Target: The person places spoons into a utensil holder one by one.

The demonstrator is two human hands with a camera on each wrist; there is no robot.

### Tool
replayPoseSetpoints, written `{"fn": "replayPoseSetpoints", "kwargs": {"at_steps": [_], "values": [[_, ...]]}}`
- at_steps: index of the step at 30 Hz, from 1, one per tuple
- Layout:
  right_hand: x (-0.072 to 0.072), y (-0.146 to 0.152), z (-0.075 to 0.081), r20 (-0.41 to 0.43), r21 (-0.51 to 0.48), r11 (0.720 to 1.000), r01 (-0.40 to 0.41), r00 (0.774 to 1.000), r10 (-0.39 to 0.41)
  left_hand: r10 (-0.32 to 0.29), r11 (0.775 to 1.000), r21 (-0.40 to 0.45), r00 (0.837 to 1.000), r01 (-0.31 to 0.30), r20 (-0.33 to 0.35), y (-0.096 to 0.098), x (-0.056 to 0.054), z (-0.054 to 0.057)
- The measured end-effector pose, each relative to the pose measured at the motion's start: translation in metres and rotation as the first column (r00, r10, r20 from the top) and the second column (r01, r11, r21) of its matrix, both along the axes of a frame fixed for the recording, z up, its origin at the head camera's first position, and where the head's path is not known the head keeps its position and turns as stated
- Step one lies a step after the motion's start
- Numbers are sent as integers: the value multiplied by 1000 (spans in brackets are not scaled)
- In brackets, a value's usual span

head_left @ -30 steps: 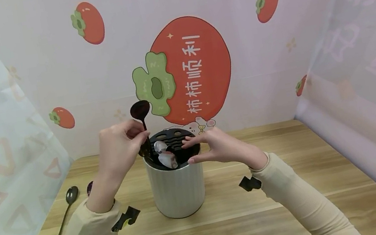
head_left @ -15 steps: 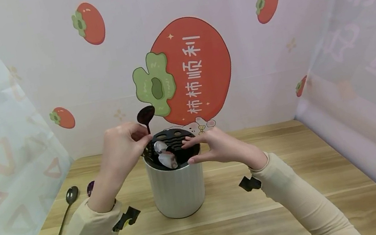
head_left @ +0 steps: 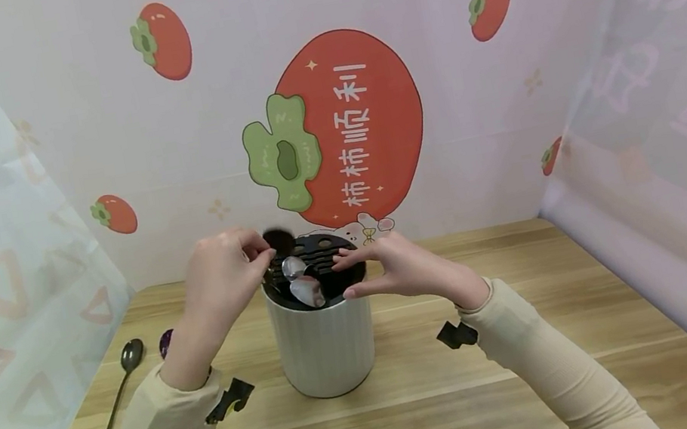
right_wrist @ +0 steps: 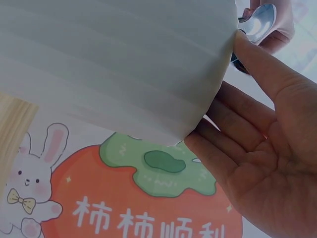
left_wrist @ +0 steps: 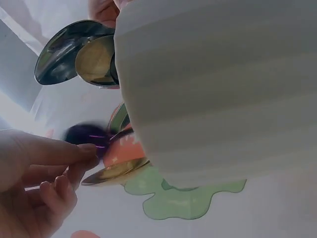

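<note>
The ribbed white utensil holder [head_left: 326,352] with a black slotted top stands mid-table. Beside its left rim is my left hand [head_left: 218,286], thumb and fingertips close together. A dark spoon [head_left: 280,242], blurred, leans over the rim just past those fingertips. In the left wrist view this spoon [left_wrist: 81,134] looks purple and its handle enters the holder clear of the fingers. A gold spoon [left_wrist: 114,173] lies beside it. Two silver spoon bowls [head_left: 307,292] stick up from the top. With fairly straight, spread fingers, my right hand [head_left: 405,272] rests on the right rim.
On the table [head_left: 460,408] at left lies a long dark spoon [head_left: 115,408]. A purple spoon [head_left: 166,343] is mostly hidden behind my left wrist. Printed cloth [head_left: 456,110] encloses the back and both sides.
The dark spoon has dropped lower and tipped rightward into the holder, slipping free of my left fingertips. The left hand moved slightly down and right; the right hand stays put.
</note>
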State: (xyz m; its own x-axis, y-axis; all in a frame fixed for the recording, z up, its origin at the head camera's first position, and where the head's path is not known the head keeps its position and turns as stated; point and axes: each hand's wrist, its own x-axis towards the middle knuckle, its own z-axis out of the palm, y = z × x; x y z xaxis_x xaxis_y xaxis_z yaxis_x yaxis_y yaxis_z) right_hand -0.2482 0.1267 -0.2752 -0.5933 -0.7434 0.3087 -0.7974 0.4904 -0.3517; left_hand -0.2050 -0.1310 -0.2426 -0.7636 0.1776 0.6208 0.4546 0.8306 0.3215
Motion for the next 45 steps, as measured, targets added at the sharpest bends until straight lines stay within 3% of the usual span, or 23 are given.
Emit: {"fn": "replayPoseSetpoints", "kwargs": {"at_steps": [7, 15, 31, 45], "values": [[0, 0, 0, 3, 6, 1000, 19, 1000, -19, -14, 992, 127, 999, 8, 42, -10, 5, 2], [2, 0, 1, 10, 8, 1000, 19, 1000, -19, 60, 978, 201, 998, -62, 12, -24, 2, -11], [1, 0, 1, 27, 10, 1000, 30, 999, -30, 116, 980, 161, 993, -115, 6, -66, -15, -54], [2, -1, 1, 28, 11, 999, 33, 999, -33, 167, 977, 115, 982, -177, 91, -101, -19, -87]]}}
